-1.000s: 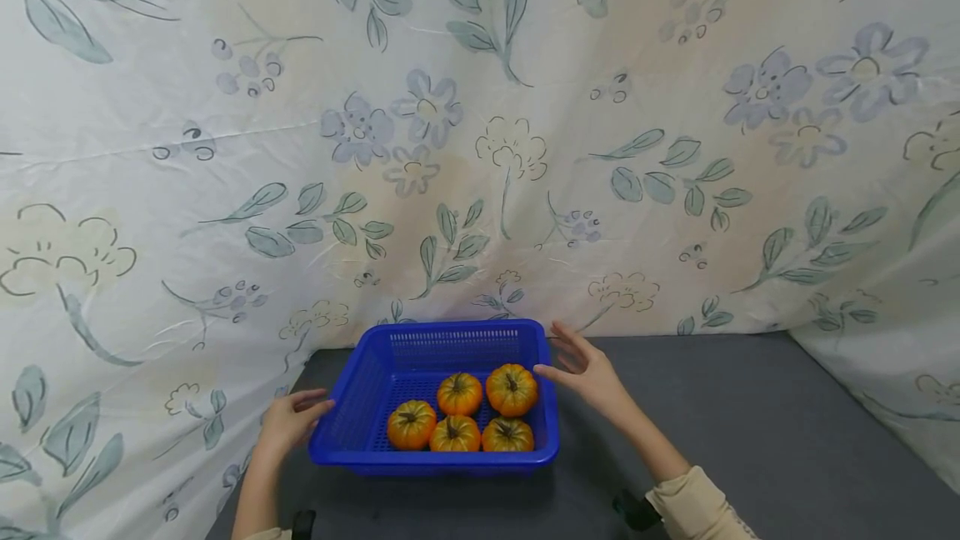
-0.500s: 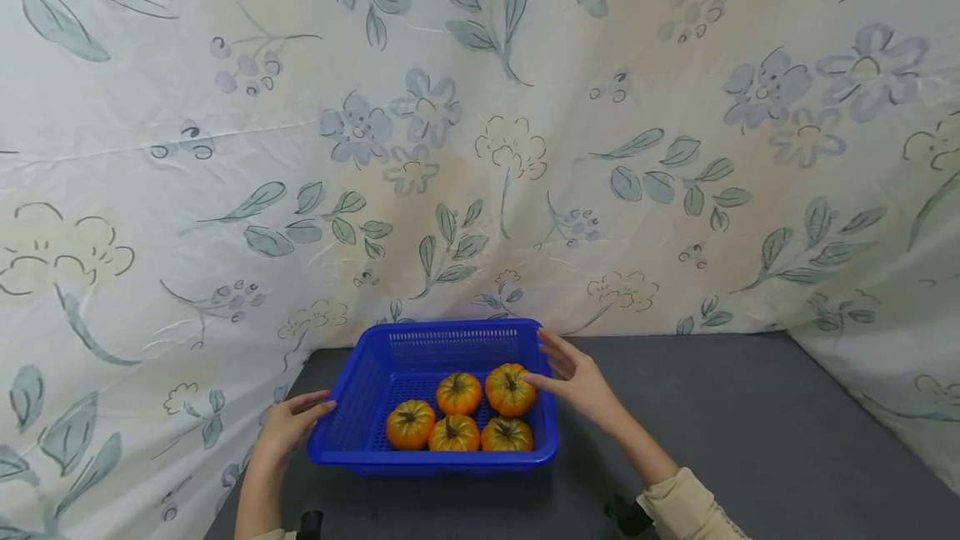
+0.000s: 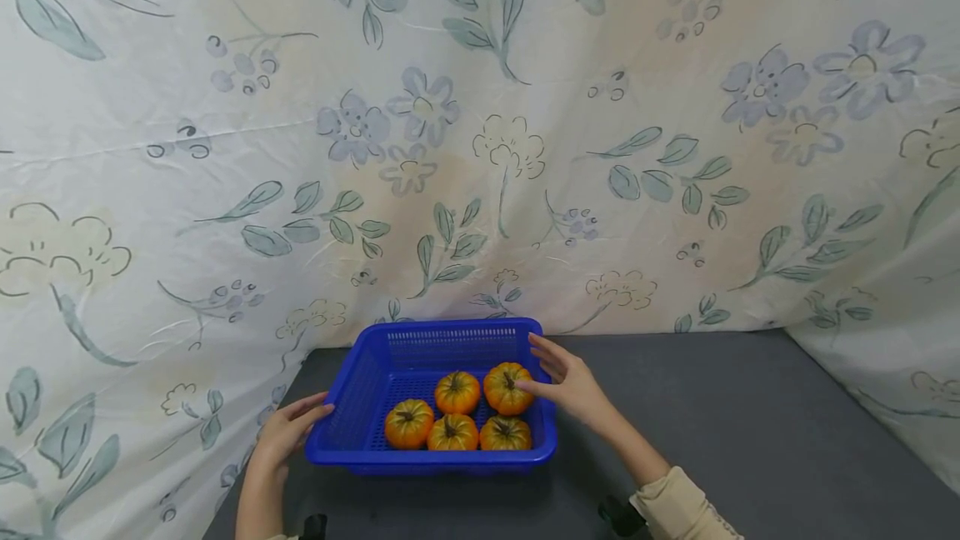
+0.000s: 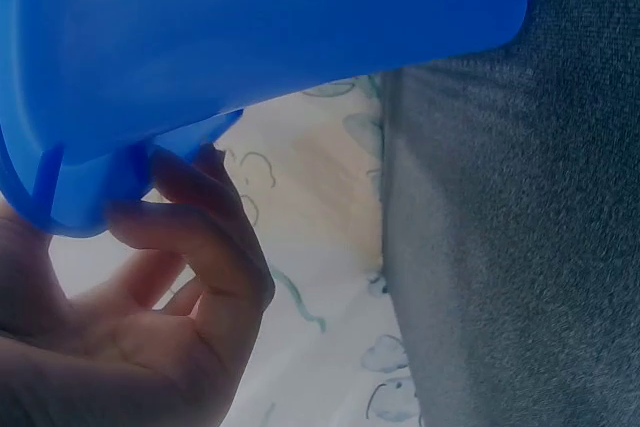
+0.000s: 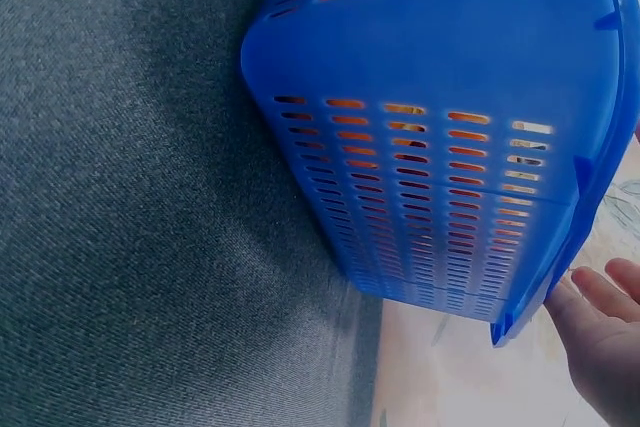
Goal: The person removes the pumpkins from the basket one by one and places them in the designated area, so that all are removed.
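Observation:
A blue plastic basket (image 3: 420,458) with slotted walls holds several small orange pumpkins with dark stems. My left hand (image 3: 282,432) grips the basket's left rim; in the left wrist view its fingers (image 4: 225,257) curl beneath the rim. Over the right wall reaches my right hand (image 3: 576,388), fingers spread and loosely bent. Its thumb extends over the back right pumpkin (image 3: 501,390); whether it touches the pumpkin, I cannot tell. In the right wrist view the right hand (image 5: 605,347) shows beyond the rim, partly out of frame.
The basket stands on a dark grey table (image 3: 712,407). Behind it and along the left hangs a pale floral curtain (image 3: 450,223). Other pumpkins sit close together in the basket, such as the front left pumpkin (image 3: 409,425).
My right hand has moved left from beside the basket until its thumb and fingertips reach over the right rim. My left hand stays at the left rim. The pumpkins keep their places.

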Available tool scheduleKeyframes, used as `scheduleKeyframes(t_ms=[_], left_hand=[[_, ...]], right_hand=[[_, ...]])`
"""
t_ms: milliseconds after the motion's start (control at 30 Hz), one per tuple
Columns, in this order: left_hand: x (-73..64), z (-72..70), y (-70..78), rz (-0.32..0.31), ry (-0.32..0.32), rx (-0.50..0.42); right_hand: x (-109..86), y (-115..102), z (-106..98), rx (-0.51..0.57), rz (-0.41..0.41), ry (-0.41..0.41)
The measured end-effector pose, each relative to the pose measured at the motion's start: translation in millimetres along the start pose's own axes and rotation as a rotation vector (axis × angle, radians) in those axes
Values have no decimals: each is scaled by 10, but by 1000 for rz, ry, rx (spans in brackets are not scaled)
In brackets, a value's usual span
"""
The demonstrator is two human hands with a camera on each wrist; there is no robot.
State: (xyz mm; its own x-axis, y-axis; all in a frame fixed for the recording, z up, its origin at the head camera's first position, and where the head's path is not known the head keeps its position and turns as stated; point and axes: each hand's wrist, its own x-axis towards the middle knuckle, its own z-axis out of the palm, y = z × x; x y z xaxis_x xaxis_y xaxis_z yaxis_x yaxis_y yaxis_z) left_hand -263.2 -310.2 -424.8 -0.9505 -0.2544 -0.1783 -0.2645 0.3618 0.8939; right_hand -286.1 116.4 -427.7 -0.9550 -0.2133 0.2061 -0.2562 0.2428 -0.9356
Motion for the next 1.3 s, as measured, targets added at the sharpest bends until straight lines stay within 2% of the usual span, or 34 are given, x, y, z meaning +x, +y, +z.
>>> scheduleKeyframes(t_ms=[267,500,933,1300], left_hand=[[-10,2,-40,-12,7,-74],[-22,4,-27,-9,32,-70],[-22,-7,-30,-7,23,-81],[-8,-31,-60,-3,28,-81]], right_hand=[[12,-2,17,5,-2,-13],[25,5,41,-5,-16,-24],[41,-56,96,-45,4,-46],[23,-125,199,-145,3,-36]])
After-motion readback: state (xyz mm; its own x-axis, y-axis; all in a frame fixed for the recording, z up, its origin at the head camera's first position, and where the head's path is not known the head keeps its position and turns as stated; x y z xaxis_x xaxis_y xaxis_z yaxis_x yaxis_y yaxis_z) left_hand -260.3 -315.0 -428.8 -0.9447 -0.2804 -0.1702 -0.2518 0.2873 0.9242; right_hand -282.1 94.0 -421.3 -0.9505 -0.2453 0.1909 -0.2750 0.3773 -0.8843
